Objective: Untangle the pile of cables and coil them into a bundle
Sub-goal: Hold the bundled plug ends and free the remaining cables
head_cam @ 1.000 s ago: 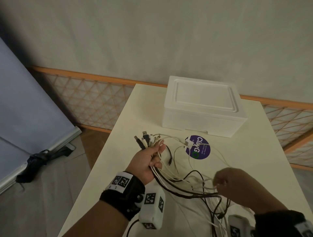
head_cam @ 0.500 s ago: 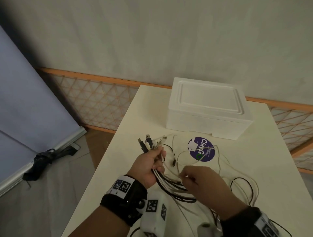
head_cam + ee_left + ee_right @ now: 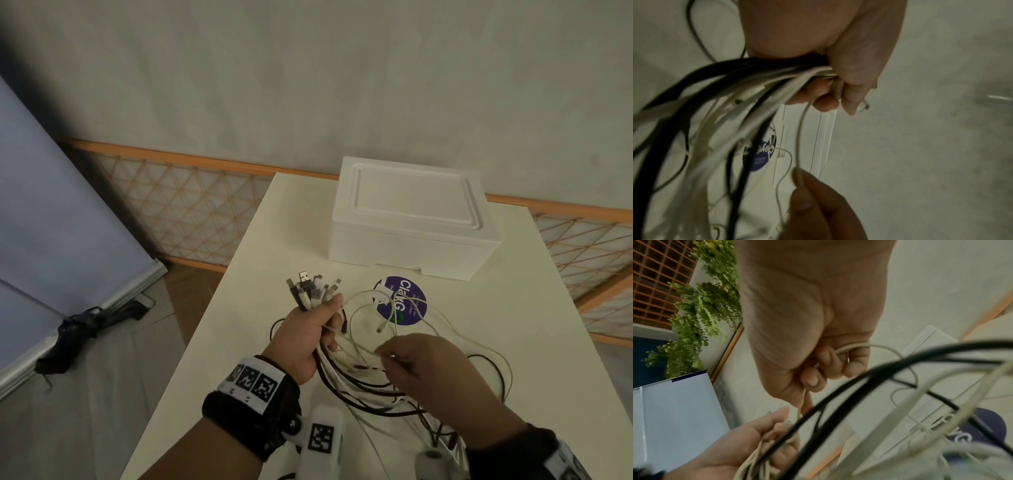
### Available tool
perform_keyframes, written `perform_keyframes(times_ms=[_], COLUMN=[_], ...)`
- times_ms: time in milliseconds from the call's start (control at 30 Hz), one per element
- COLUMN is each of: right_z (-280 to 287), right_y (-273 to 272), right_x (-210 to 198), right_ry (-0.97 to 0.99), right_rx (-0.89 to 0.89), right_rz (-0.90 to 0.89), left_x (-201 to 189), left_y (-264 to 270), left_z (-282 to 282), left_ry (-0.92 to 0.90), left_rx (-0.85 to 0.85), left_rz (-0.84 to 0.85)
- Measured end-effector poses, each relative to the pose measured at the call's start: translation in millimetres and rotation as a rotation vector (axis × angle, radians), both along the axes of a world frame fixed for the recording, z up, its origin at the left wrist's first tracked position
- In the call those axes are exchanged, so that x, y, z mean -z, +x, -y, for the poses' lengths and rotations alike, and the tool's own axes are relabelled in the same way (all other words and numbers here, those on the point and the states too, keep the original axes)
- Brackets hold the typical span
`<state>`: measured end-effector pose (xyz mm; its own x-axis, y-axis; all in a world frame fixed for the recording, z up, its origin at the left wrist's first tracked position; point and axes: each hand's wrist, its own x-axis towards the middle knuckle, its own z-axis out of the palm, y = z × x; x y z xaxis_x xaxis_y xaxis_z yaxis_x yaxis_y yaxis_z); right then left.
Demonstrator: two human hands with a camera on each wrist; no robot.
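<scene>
While your left hand (image 3: 310, 334) clenched the cables (image 3: 363, 383) below their plugs, your right hand (image 3: 424, 370) pinched one white cable (image 3: 800, 146).

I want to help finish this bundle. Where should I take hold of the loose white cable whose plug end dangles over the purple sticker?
Probably by the cord just behind its small plug, coming from the right and above. That end hangs free over the purple sticker, clear of the left hand gripping the cable ends and the right hand pinching another white strand. Farther down it crosses other loops.
</scene>
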<state>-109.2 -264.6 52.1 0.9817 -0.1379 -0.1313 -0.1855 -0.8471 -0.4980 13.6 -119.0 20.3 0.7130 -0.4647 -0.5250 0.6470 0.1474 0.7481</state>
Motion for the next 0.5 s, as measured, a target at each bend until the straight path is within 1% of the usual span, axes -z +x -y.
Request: perform_keyframes(times_ms=[33, 67, 133, 167, 200, 367, 433, 500], right_z=[4.6, 12.0, 35.7, 47.8, 57.5, 68.2, 81.0, 97.3], right_y=[1.1, 2.3, 2.5, 0.5, -2.5, -15.9, -24.8, -37.1], right_x=[-1.4, -3.3, -5.3, -6.8, -8.7, -7.7, -1.7, 0.4], right_ry=[-0.037, -0.084, -0.195, -0.244, -0.276, -0.422, -0.431, -0.445], right_rx=[0.009, 0.032, 0.101, 0.126, 0.145, 0.146, 0.249, 0.391], right_rz=[0.03, 0.065, 0.201, 0.281, 0.336, 0.399, 0.381, 0.305], left_x=[-0.2, 0.7, 2.7, 5.0, 8.7, 35.0, 49.3, 61.2], left_y=[1.3, 3.7, 9.4, 11.9, 14.1, 17.6, 23.0, 29.8], left_z=[-1.8, -5.3, -17.2, -24.6, -31.4, -61.7, -78.9, -100.1], left_ry=[-0.002, -0.051, -0.233, -0.302, -0.325, -0.239, -0.185, -0.125], left_rx=[-0.033, -0.082, -0.215, -0.272, -0.31, -0.389, -0.446, -0.517], left_rz=[-0.015, -0.062, -0.197, -0.236, -0.247, -0.245, -0.269, -0.288])
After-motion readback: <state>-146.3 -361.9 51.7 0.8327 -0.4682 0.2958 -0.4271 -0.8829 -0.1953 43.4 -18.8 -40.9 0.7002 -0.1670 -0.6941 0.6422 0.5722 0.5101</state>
